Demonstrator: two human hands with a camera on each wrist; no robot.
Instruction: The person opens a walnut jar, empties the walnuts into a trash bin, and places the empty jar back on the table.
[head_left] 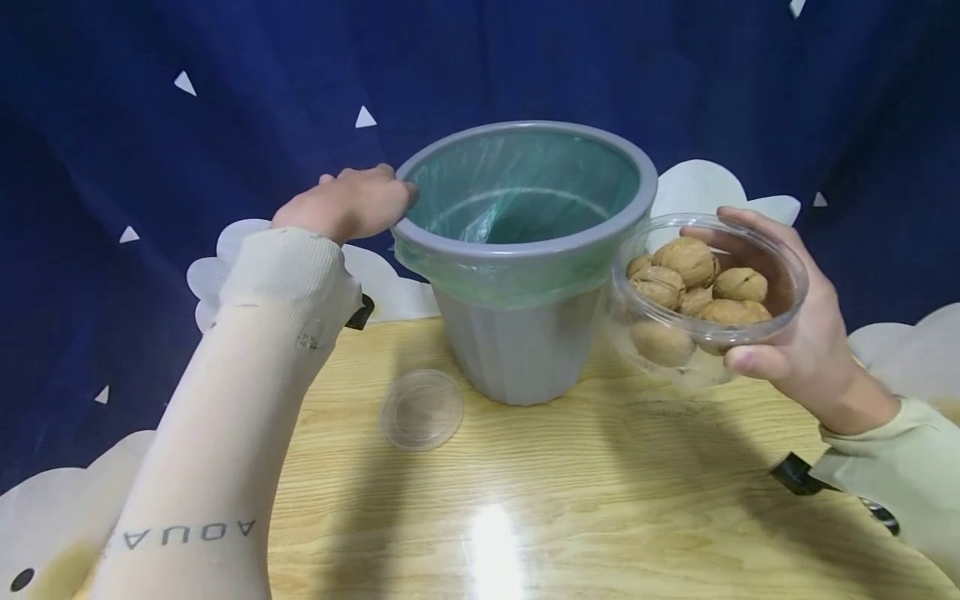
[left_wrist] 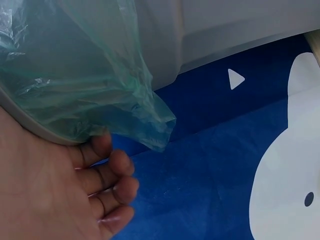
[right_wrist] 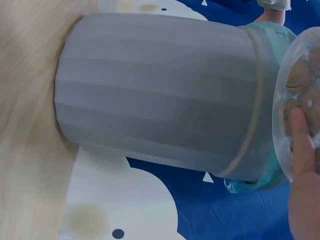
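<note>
The rim of the bin is gripped at its left by the curled fingers of the left hand. Walnuts are contained in the tub, which is held beside the bin, above the table, between the right hand's thumb and fingers.

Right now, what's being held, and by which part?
Right hand: clear container of walnuts, by its right side near the rim. Left hand: bin, by its rim's left side.
</note>
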